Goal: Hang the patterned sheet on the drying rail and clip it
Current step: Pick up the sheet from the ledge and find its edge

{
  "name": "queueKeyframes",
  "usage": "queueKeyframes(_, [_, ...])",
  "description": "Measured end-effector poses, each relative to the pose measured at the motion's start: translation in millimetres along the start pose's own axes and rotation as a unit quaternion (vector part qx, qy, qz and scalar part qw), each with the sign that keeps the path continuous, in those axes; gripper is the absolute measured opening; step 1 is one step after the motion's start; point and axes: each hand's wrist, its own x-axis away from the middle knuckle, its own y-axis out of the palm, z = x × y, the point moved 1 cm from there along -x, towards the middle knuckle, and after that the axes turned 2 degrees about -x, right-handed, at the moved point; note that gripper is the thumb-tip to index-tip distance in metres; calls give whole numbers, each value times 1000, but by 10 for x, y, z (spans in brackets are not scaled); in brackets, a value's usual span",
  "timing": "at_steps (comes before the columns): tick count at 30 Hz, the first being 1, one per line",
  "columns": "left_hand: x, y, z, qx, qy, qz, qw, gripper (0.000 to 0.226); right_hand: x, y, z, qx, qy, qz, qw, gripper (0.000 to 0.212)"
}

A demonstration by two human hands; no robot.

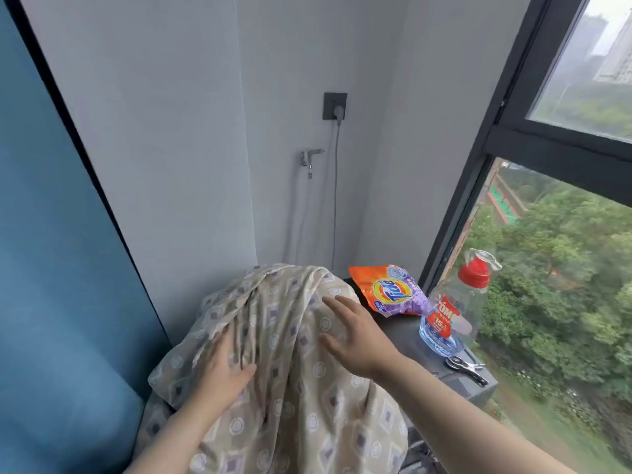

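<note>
Patterned sheet [284,336] heaped near centre on a dark counter [405,331], left hand [222,367] flat on it, right hand [355,336] spread wide at its right side, clip [465,367] lying further right.

Both hands flat on heaped patterned sheet [287,336]: left hand [222,374], right hand [355,336]; metal clip [466,368] right.

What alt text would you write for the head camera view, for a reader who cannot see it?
A left hand and a right hand lie flat, fingers straight, on a patterned sheet heaped over something hidden. Right of it, on a dark ledge beside a window, are a detergent bag, a bottle with a red cap and a metal clip.
</note>
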Motion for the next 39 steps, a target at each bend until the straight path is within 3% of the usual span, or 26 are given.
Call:
queueKeyframes(4, [-70, -15, -315, -56, -83, -14, 995, 86, -116, 185, -26, 35, 4, -38, 999, 67])
queueKeyframes(7, [-95, 25, -517, -110, -105, -1, 988, 60, -187, 353, -18, 47, 9, -78, 996, 67])
queueKeyframes(10, [-156, 15, -618, -144, -88, 27, 985, 13, -261, 481, 11, 74, -3, -106, 992, 73])
queueKeyframes(12, [-169, -16, -620, -137, -92, 36, 986, 18, -304, 561, 61, 83, 1, -132, 988, 80])
queueKeyframes(15, [-77, -115, -350, -26, -77, 64, 995, 26, -386, 618, 155, 84, 8, -144, 986, 77])
queueKeyframes(17, [-56, -180, -126, 102, -81, 79, 988, 22, -407, 636, 244, 61, 4, -130, 990, 56])
queueKeyframes(19, [-83, -273, 78, 223, -112, 76, 965, 16, -420, 600, 348, 12, 21, -111, 994, 33])
queueKeyframes(22, [-160, -384, 363, 373, -172, 49, 910, 39, -465, 471, 495, 2, 50, -87, 995, 22])
queueKeyframes(25, [-245, -365, 622, 450, -197, 40, 870, 31, -434, 322, 441, -1, 28, -20, 999, 15])
queueKeyframes(26, [-271, -333, 716, 452, -204, 47, 867, 32, -358, 257, 344, -43, 8, -8, 999, 22])
queueKeyframes(28, [-312, -240, 835, 474, -195, 53, 857, 32, -152, 156, 132, -126, -48, -48, 990, 59])
queueKeyframes(31, [-363, -126, 968, 508, -184, 82, 838, 29, 140, 212, 44, -110, -94, -107, 984, 97])
queueKeyframes(33, [-344, -90, 1058, 538, -175, 76, 821, 28, 215, 276, 86, -130, -51, -112, 984, 79])
queueKeyframes(36, [-310, -88, 1130, 574, -140, 39, 806, 27, 184, 206, 92, -215, 23, -56, 975, 5])
queueKeyframes(39, [-272, -176, 1153, 560, -83, -34, 824, 34, 25, 6, 119, -301, 77, -23, 950, 17])
